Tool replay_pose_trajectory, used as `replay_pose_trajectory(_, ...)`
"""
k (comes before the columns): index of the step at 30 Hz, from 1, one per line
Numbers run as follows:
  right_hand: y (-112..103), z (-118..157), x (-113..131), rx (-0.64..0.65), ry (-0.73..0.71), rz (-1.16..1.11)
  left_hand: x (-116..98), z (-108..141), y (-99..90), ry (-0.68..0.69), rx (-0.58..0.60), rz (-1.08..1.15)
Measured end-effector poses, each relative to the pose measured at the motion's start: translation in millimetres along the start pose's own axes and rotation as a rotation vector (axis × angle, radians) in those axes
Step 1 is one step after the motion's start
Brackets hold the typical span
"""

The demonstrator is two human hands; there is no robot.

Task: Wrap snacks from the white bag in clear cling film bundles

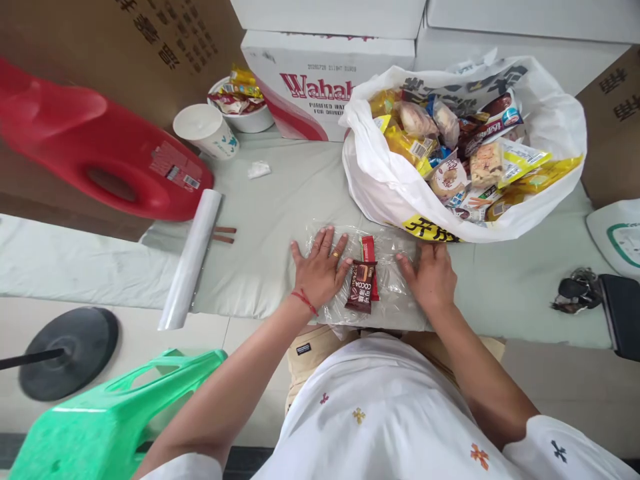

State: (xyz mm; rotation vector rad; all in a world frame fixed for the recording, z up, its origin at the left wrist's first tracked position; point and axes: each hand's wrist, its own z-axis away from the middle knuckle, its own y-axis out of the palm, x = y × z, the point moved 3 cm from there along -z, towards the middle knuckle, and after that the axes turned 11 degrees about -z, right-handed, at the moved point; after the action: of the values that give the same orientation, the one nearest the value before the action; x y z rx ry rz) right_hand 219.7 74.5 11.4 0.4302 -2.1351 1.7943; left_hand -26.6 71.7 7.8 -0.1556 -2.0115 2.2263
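A clear plastic sheet (395, 283) lies on the pale cloth of the table near its front edge. On it rest a brown COCOA packet (361, 288) and, partly beneath that, a red packet (369, 249). My left hand (320, 270) lies flat on the sheet's left part, fingers spread, thumb beside the brown packet. To the right, my right hand (434, 277) rests at the sheet's right edge with its thumb apart; its fingertips reach the rim of a white plastic bag (367, 183) full of wrapped snacks, and are partly hidden there.
On the left are a roll of clear film (190, 263), a red jug (165, 167), a paper cup (205, 130) and a bowl of packets (255, 120). White boxes (320, 87) stand behind. Keys (576, 290) and a dark phone-like object (620, 313) lie at right.
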Motion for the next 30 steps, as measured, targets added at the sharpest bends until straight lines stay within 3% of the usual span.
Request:
replay_pose_trajectory(4, -2.0, 5.8, -6.1, -0.030, -0.142, -0.187, -0.7, -2.2, -0.2, -0.035, 0.006, -0.014)
replay_pose_trajectory(7, -10.8, 11.6, -12.6, -0.006, -0.051, -0.289, -1.9, 1.9, -0.4, -0.042, 0.004, -0.019)
replay_pose_trajectory(11, -22.9, 31.5, -23.9, 0.197, 0.109, -0.341, -4.3, 16.3, 1.7, -0.001, -0.010, -0.014)
replay_pose_trajectory(13, -29.3, 38.1, -28.0, 0.241, 0.108, -0.335, -5.0, 22.7, 3.4, 0.015, -0.014, -0.014)
replay_pose_trajectory(15, -35.8, 35.4, -28.6, 0.164, 0.033, -0.288, -5.0, 26.2, 4.8, 0.017, -0.016, -0.017)
replay_pose_trajectory(18, -35.1, 14.5, -20.6, 0.073, -0.215, -0.279, -4.7, 26.5, 5.6, 0.022, -0.017, -0.028)
replay_pose_trajectory(21, -18.1, -19.2, -12.9, 0.152, -0.415, -0.284, -4.5, 25.1, 5.7, 0.029, -0.019, -0.036)
replay_pose_trajectory(25, 0.8, -70.3, -12.1, 0.119, -0.448, -0.312, -4.6, 24.9, 6.4, 0.029, -0.017, -0.032)
replay_pose_trajectory(30, -0.4, -115.0, -0.2, -0.013, -0.403, -0.403, -4.7, 25.1, 7.0, 0.010, -0.019, -0.019)
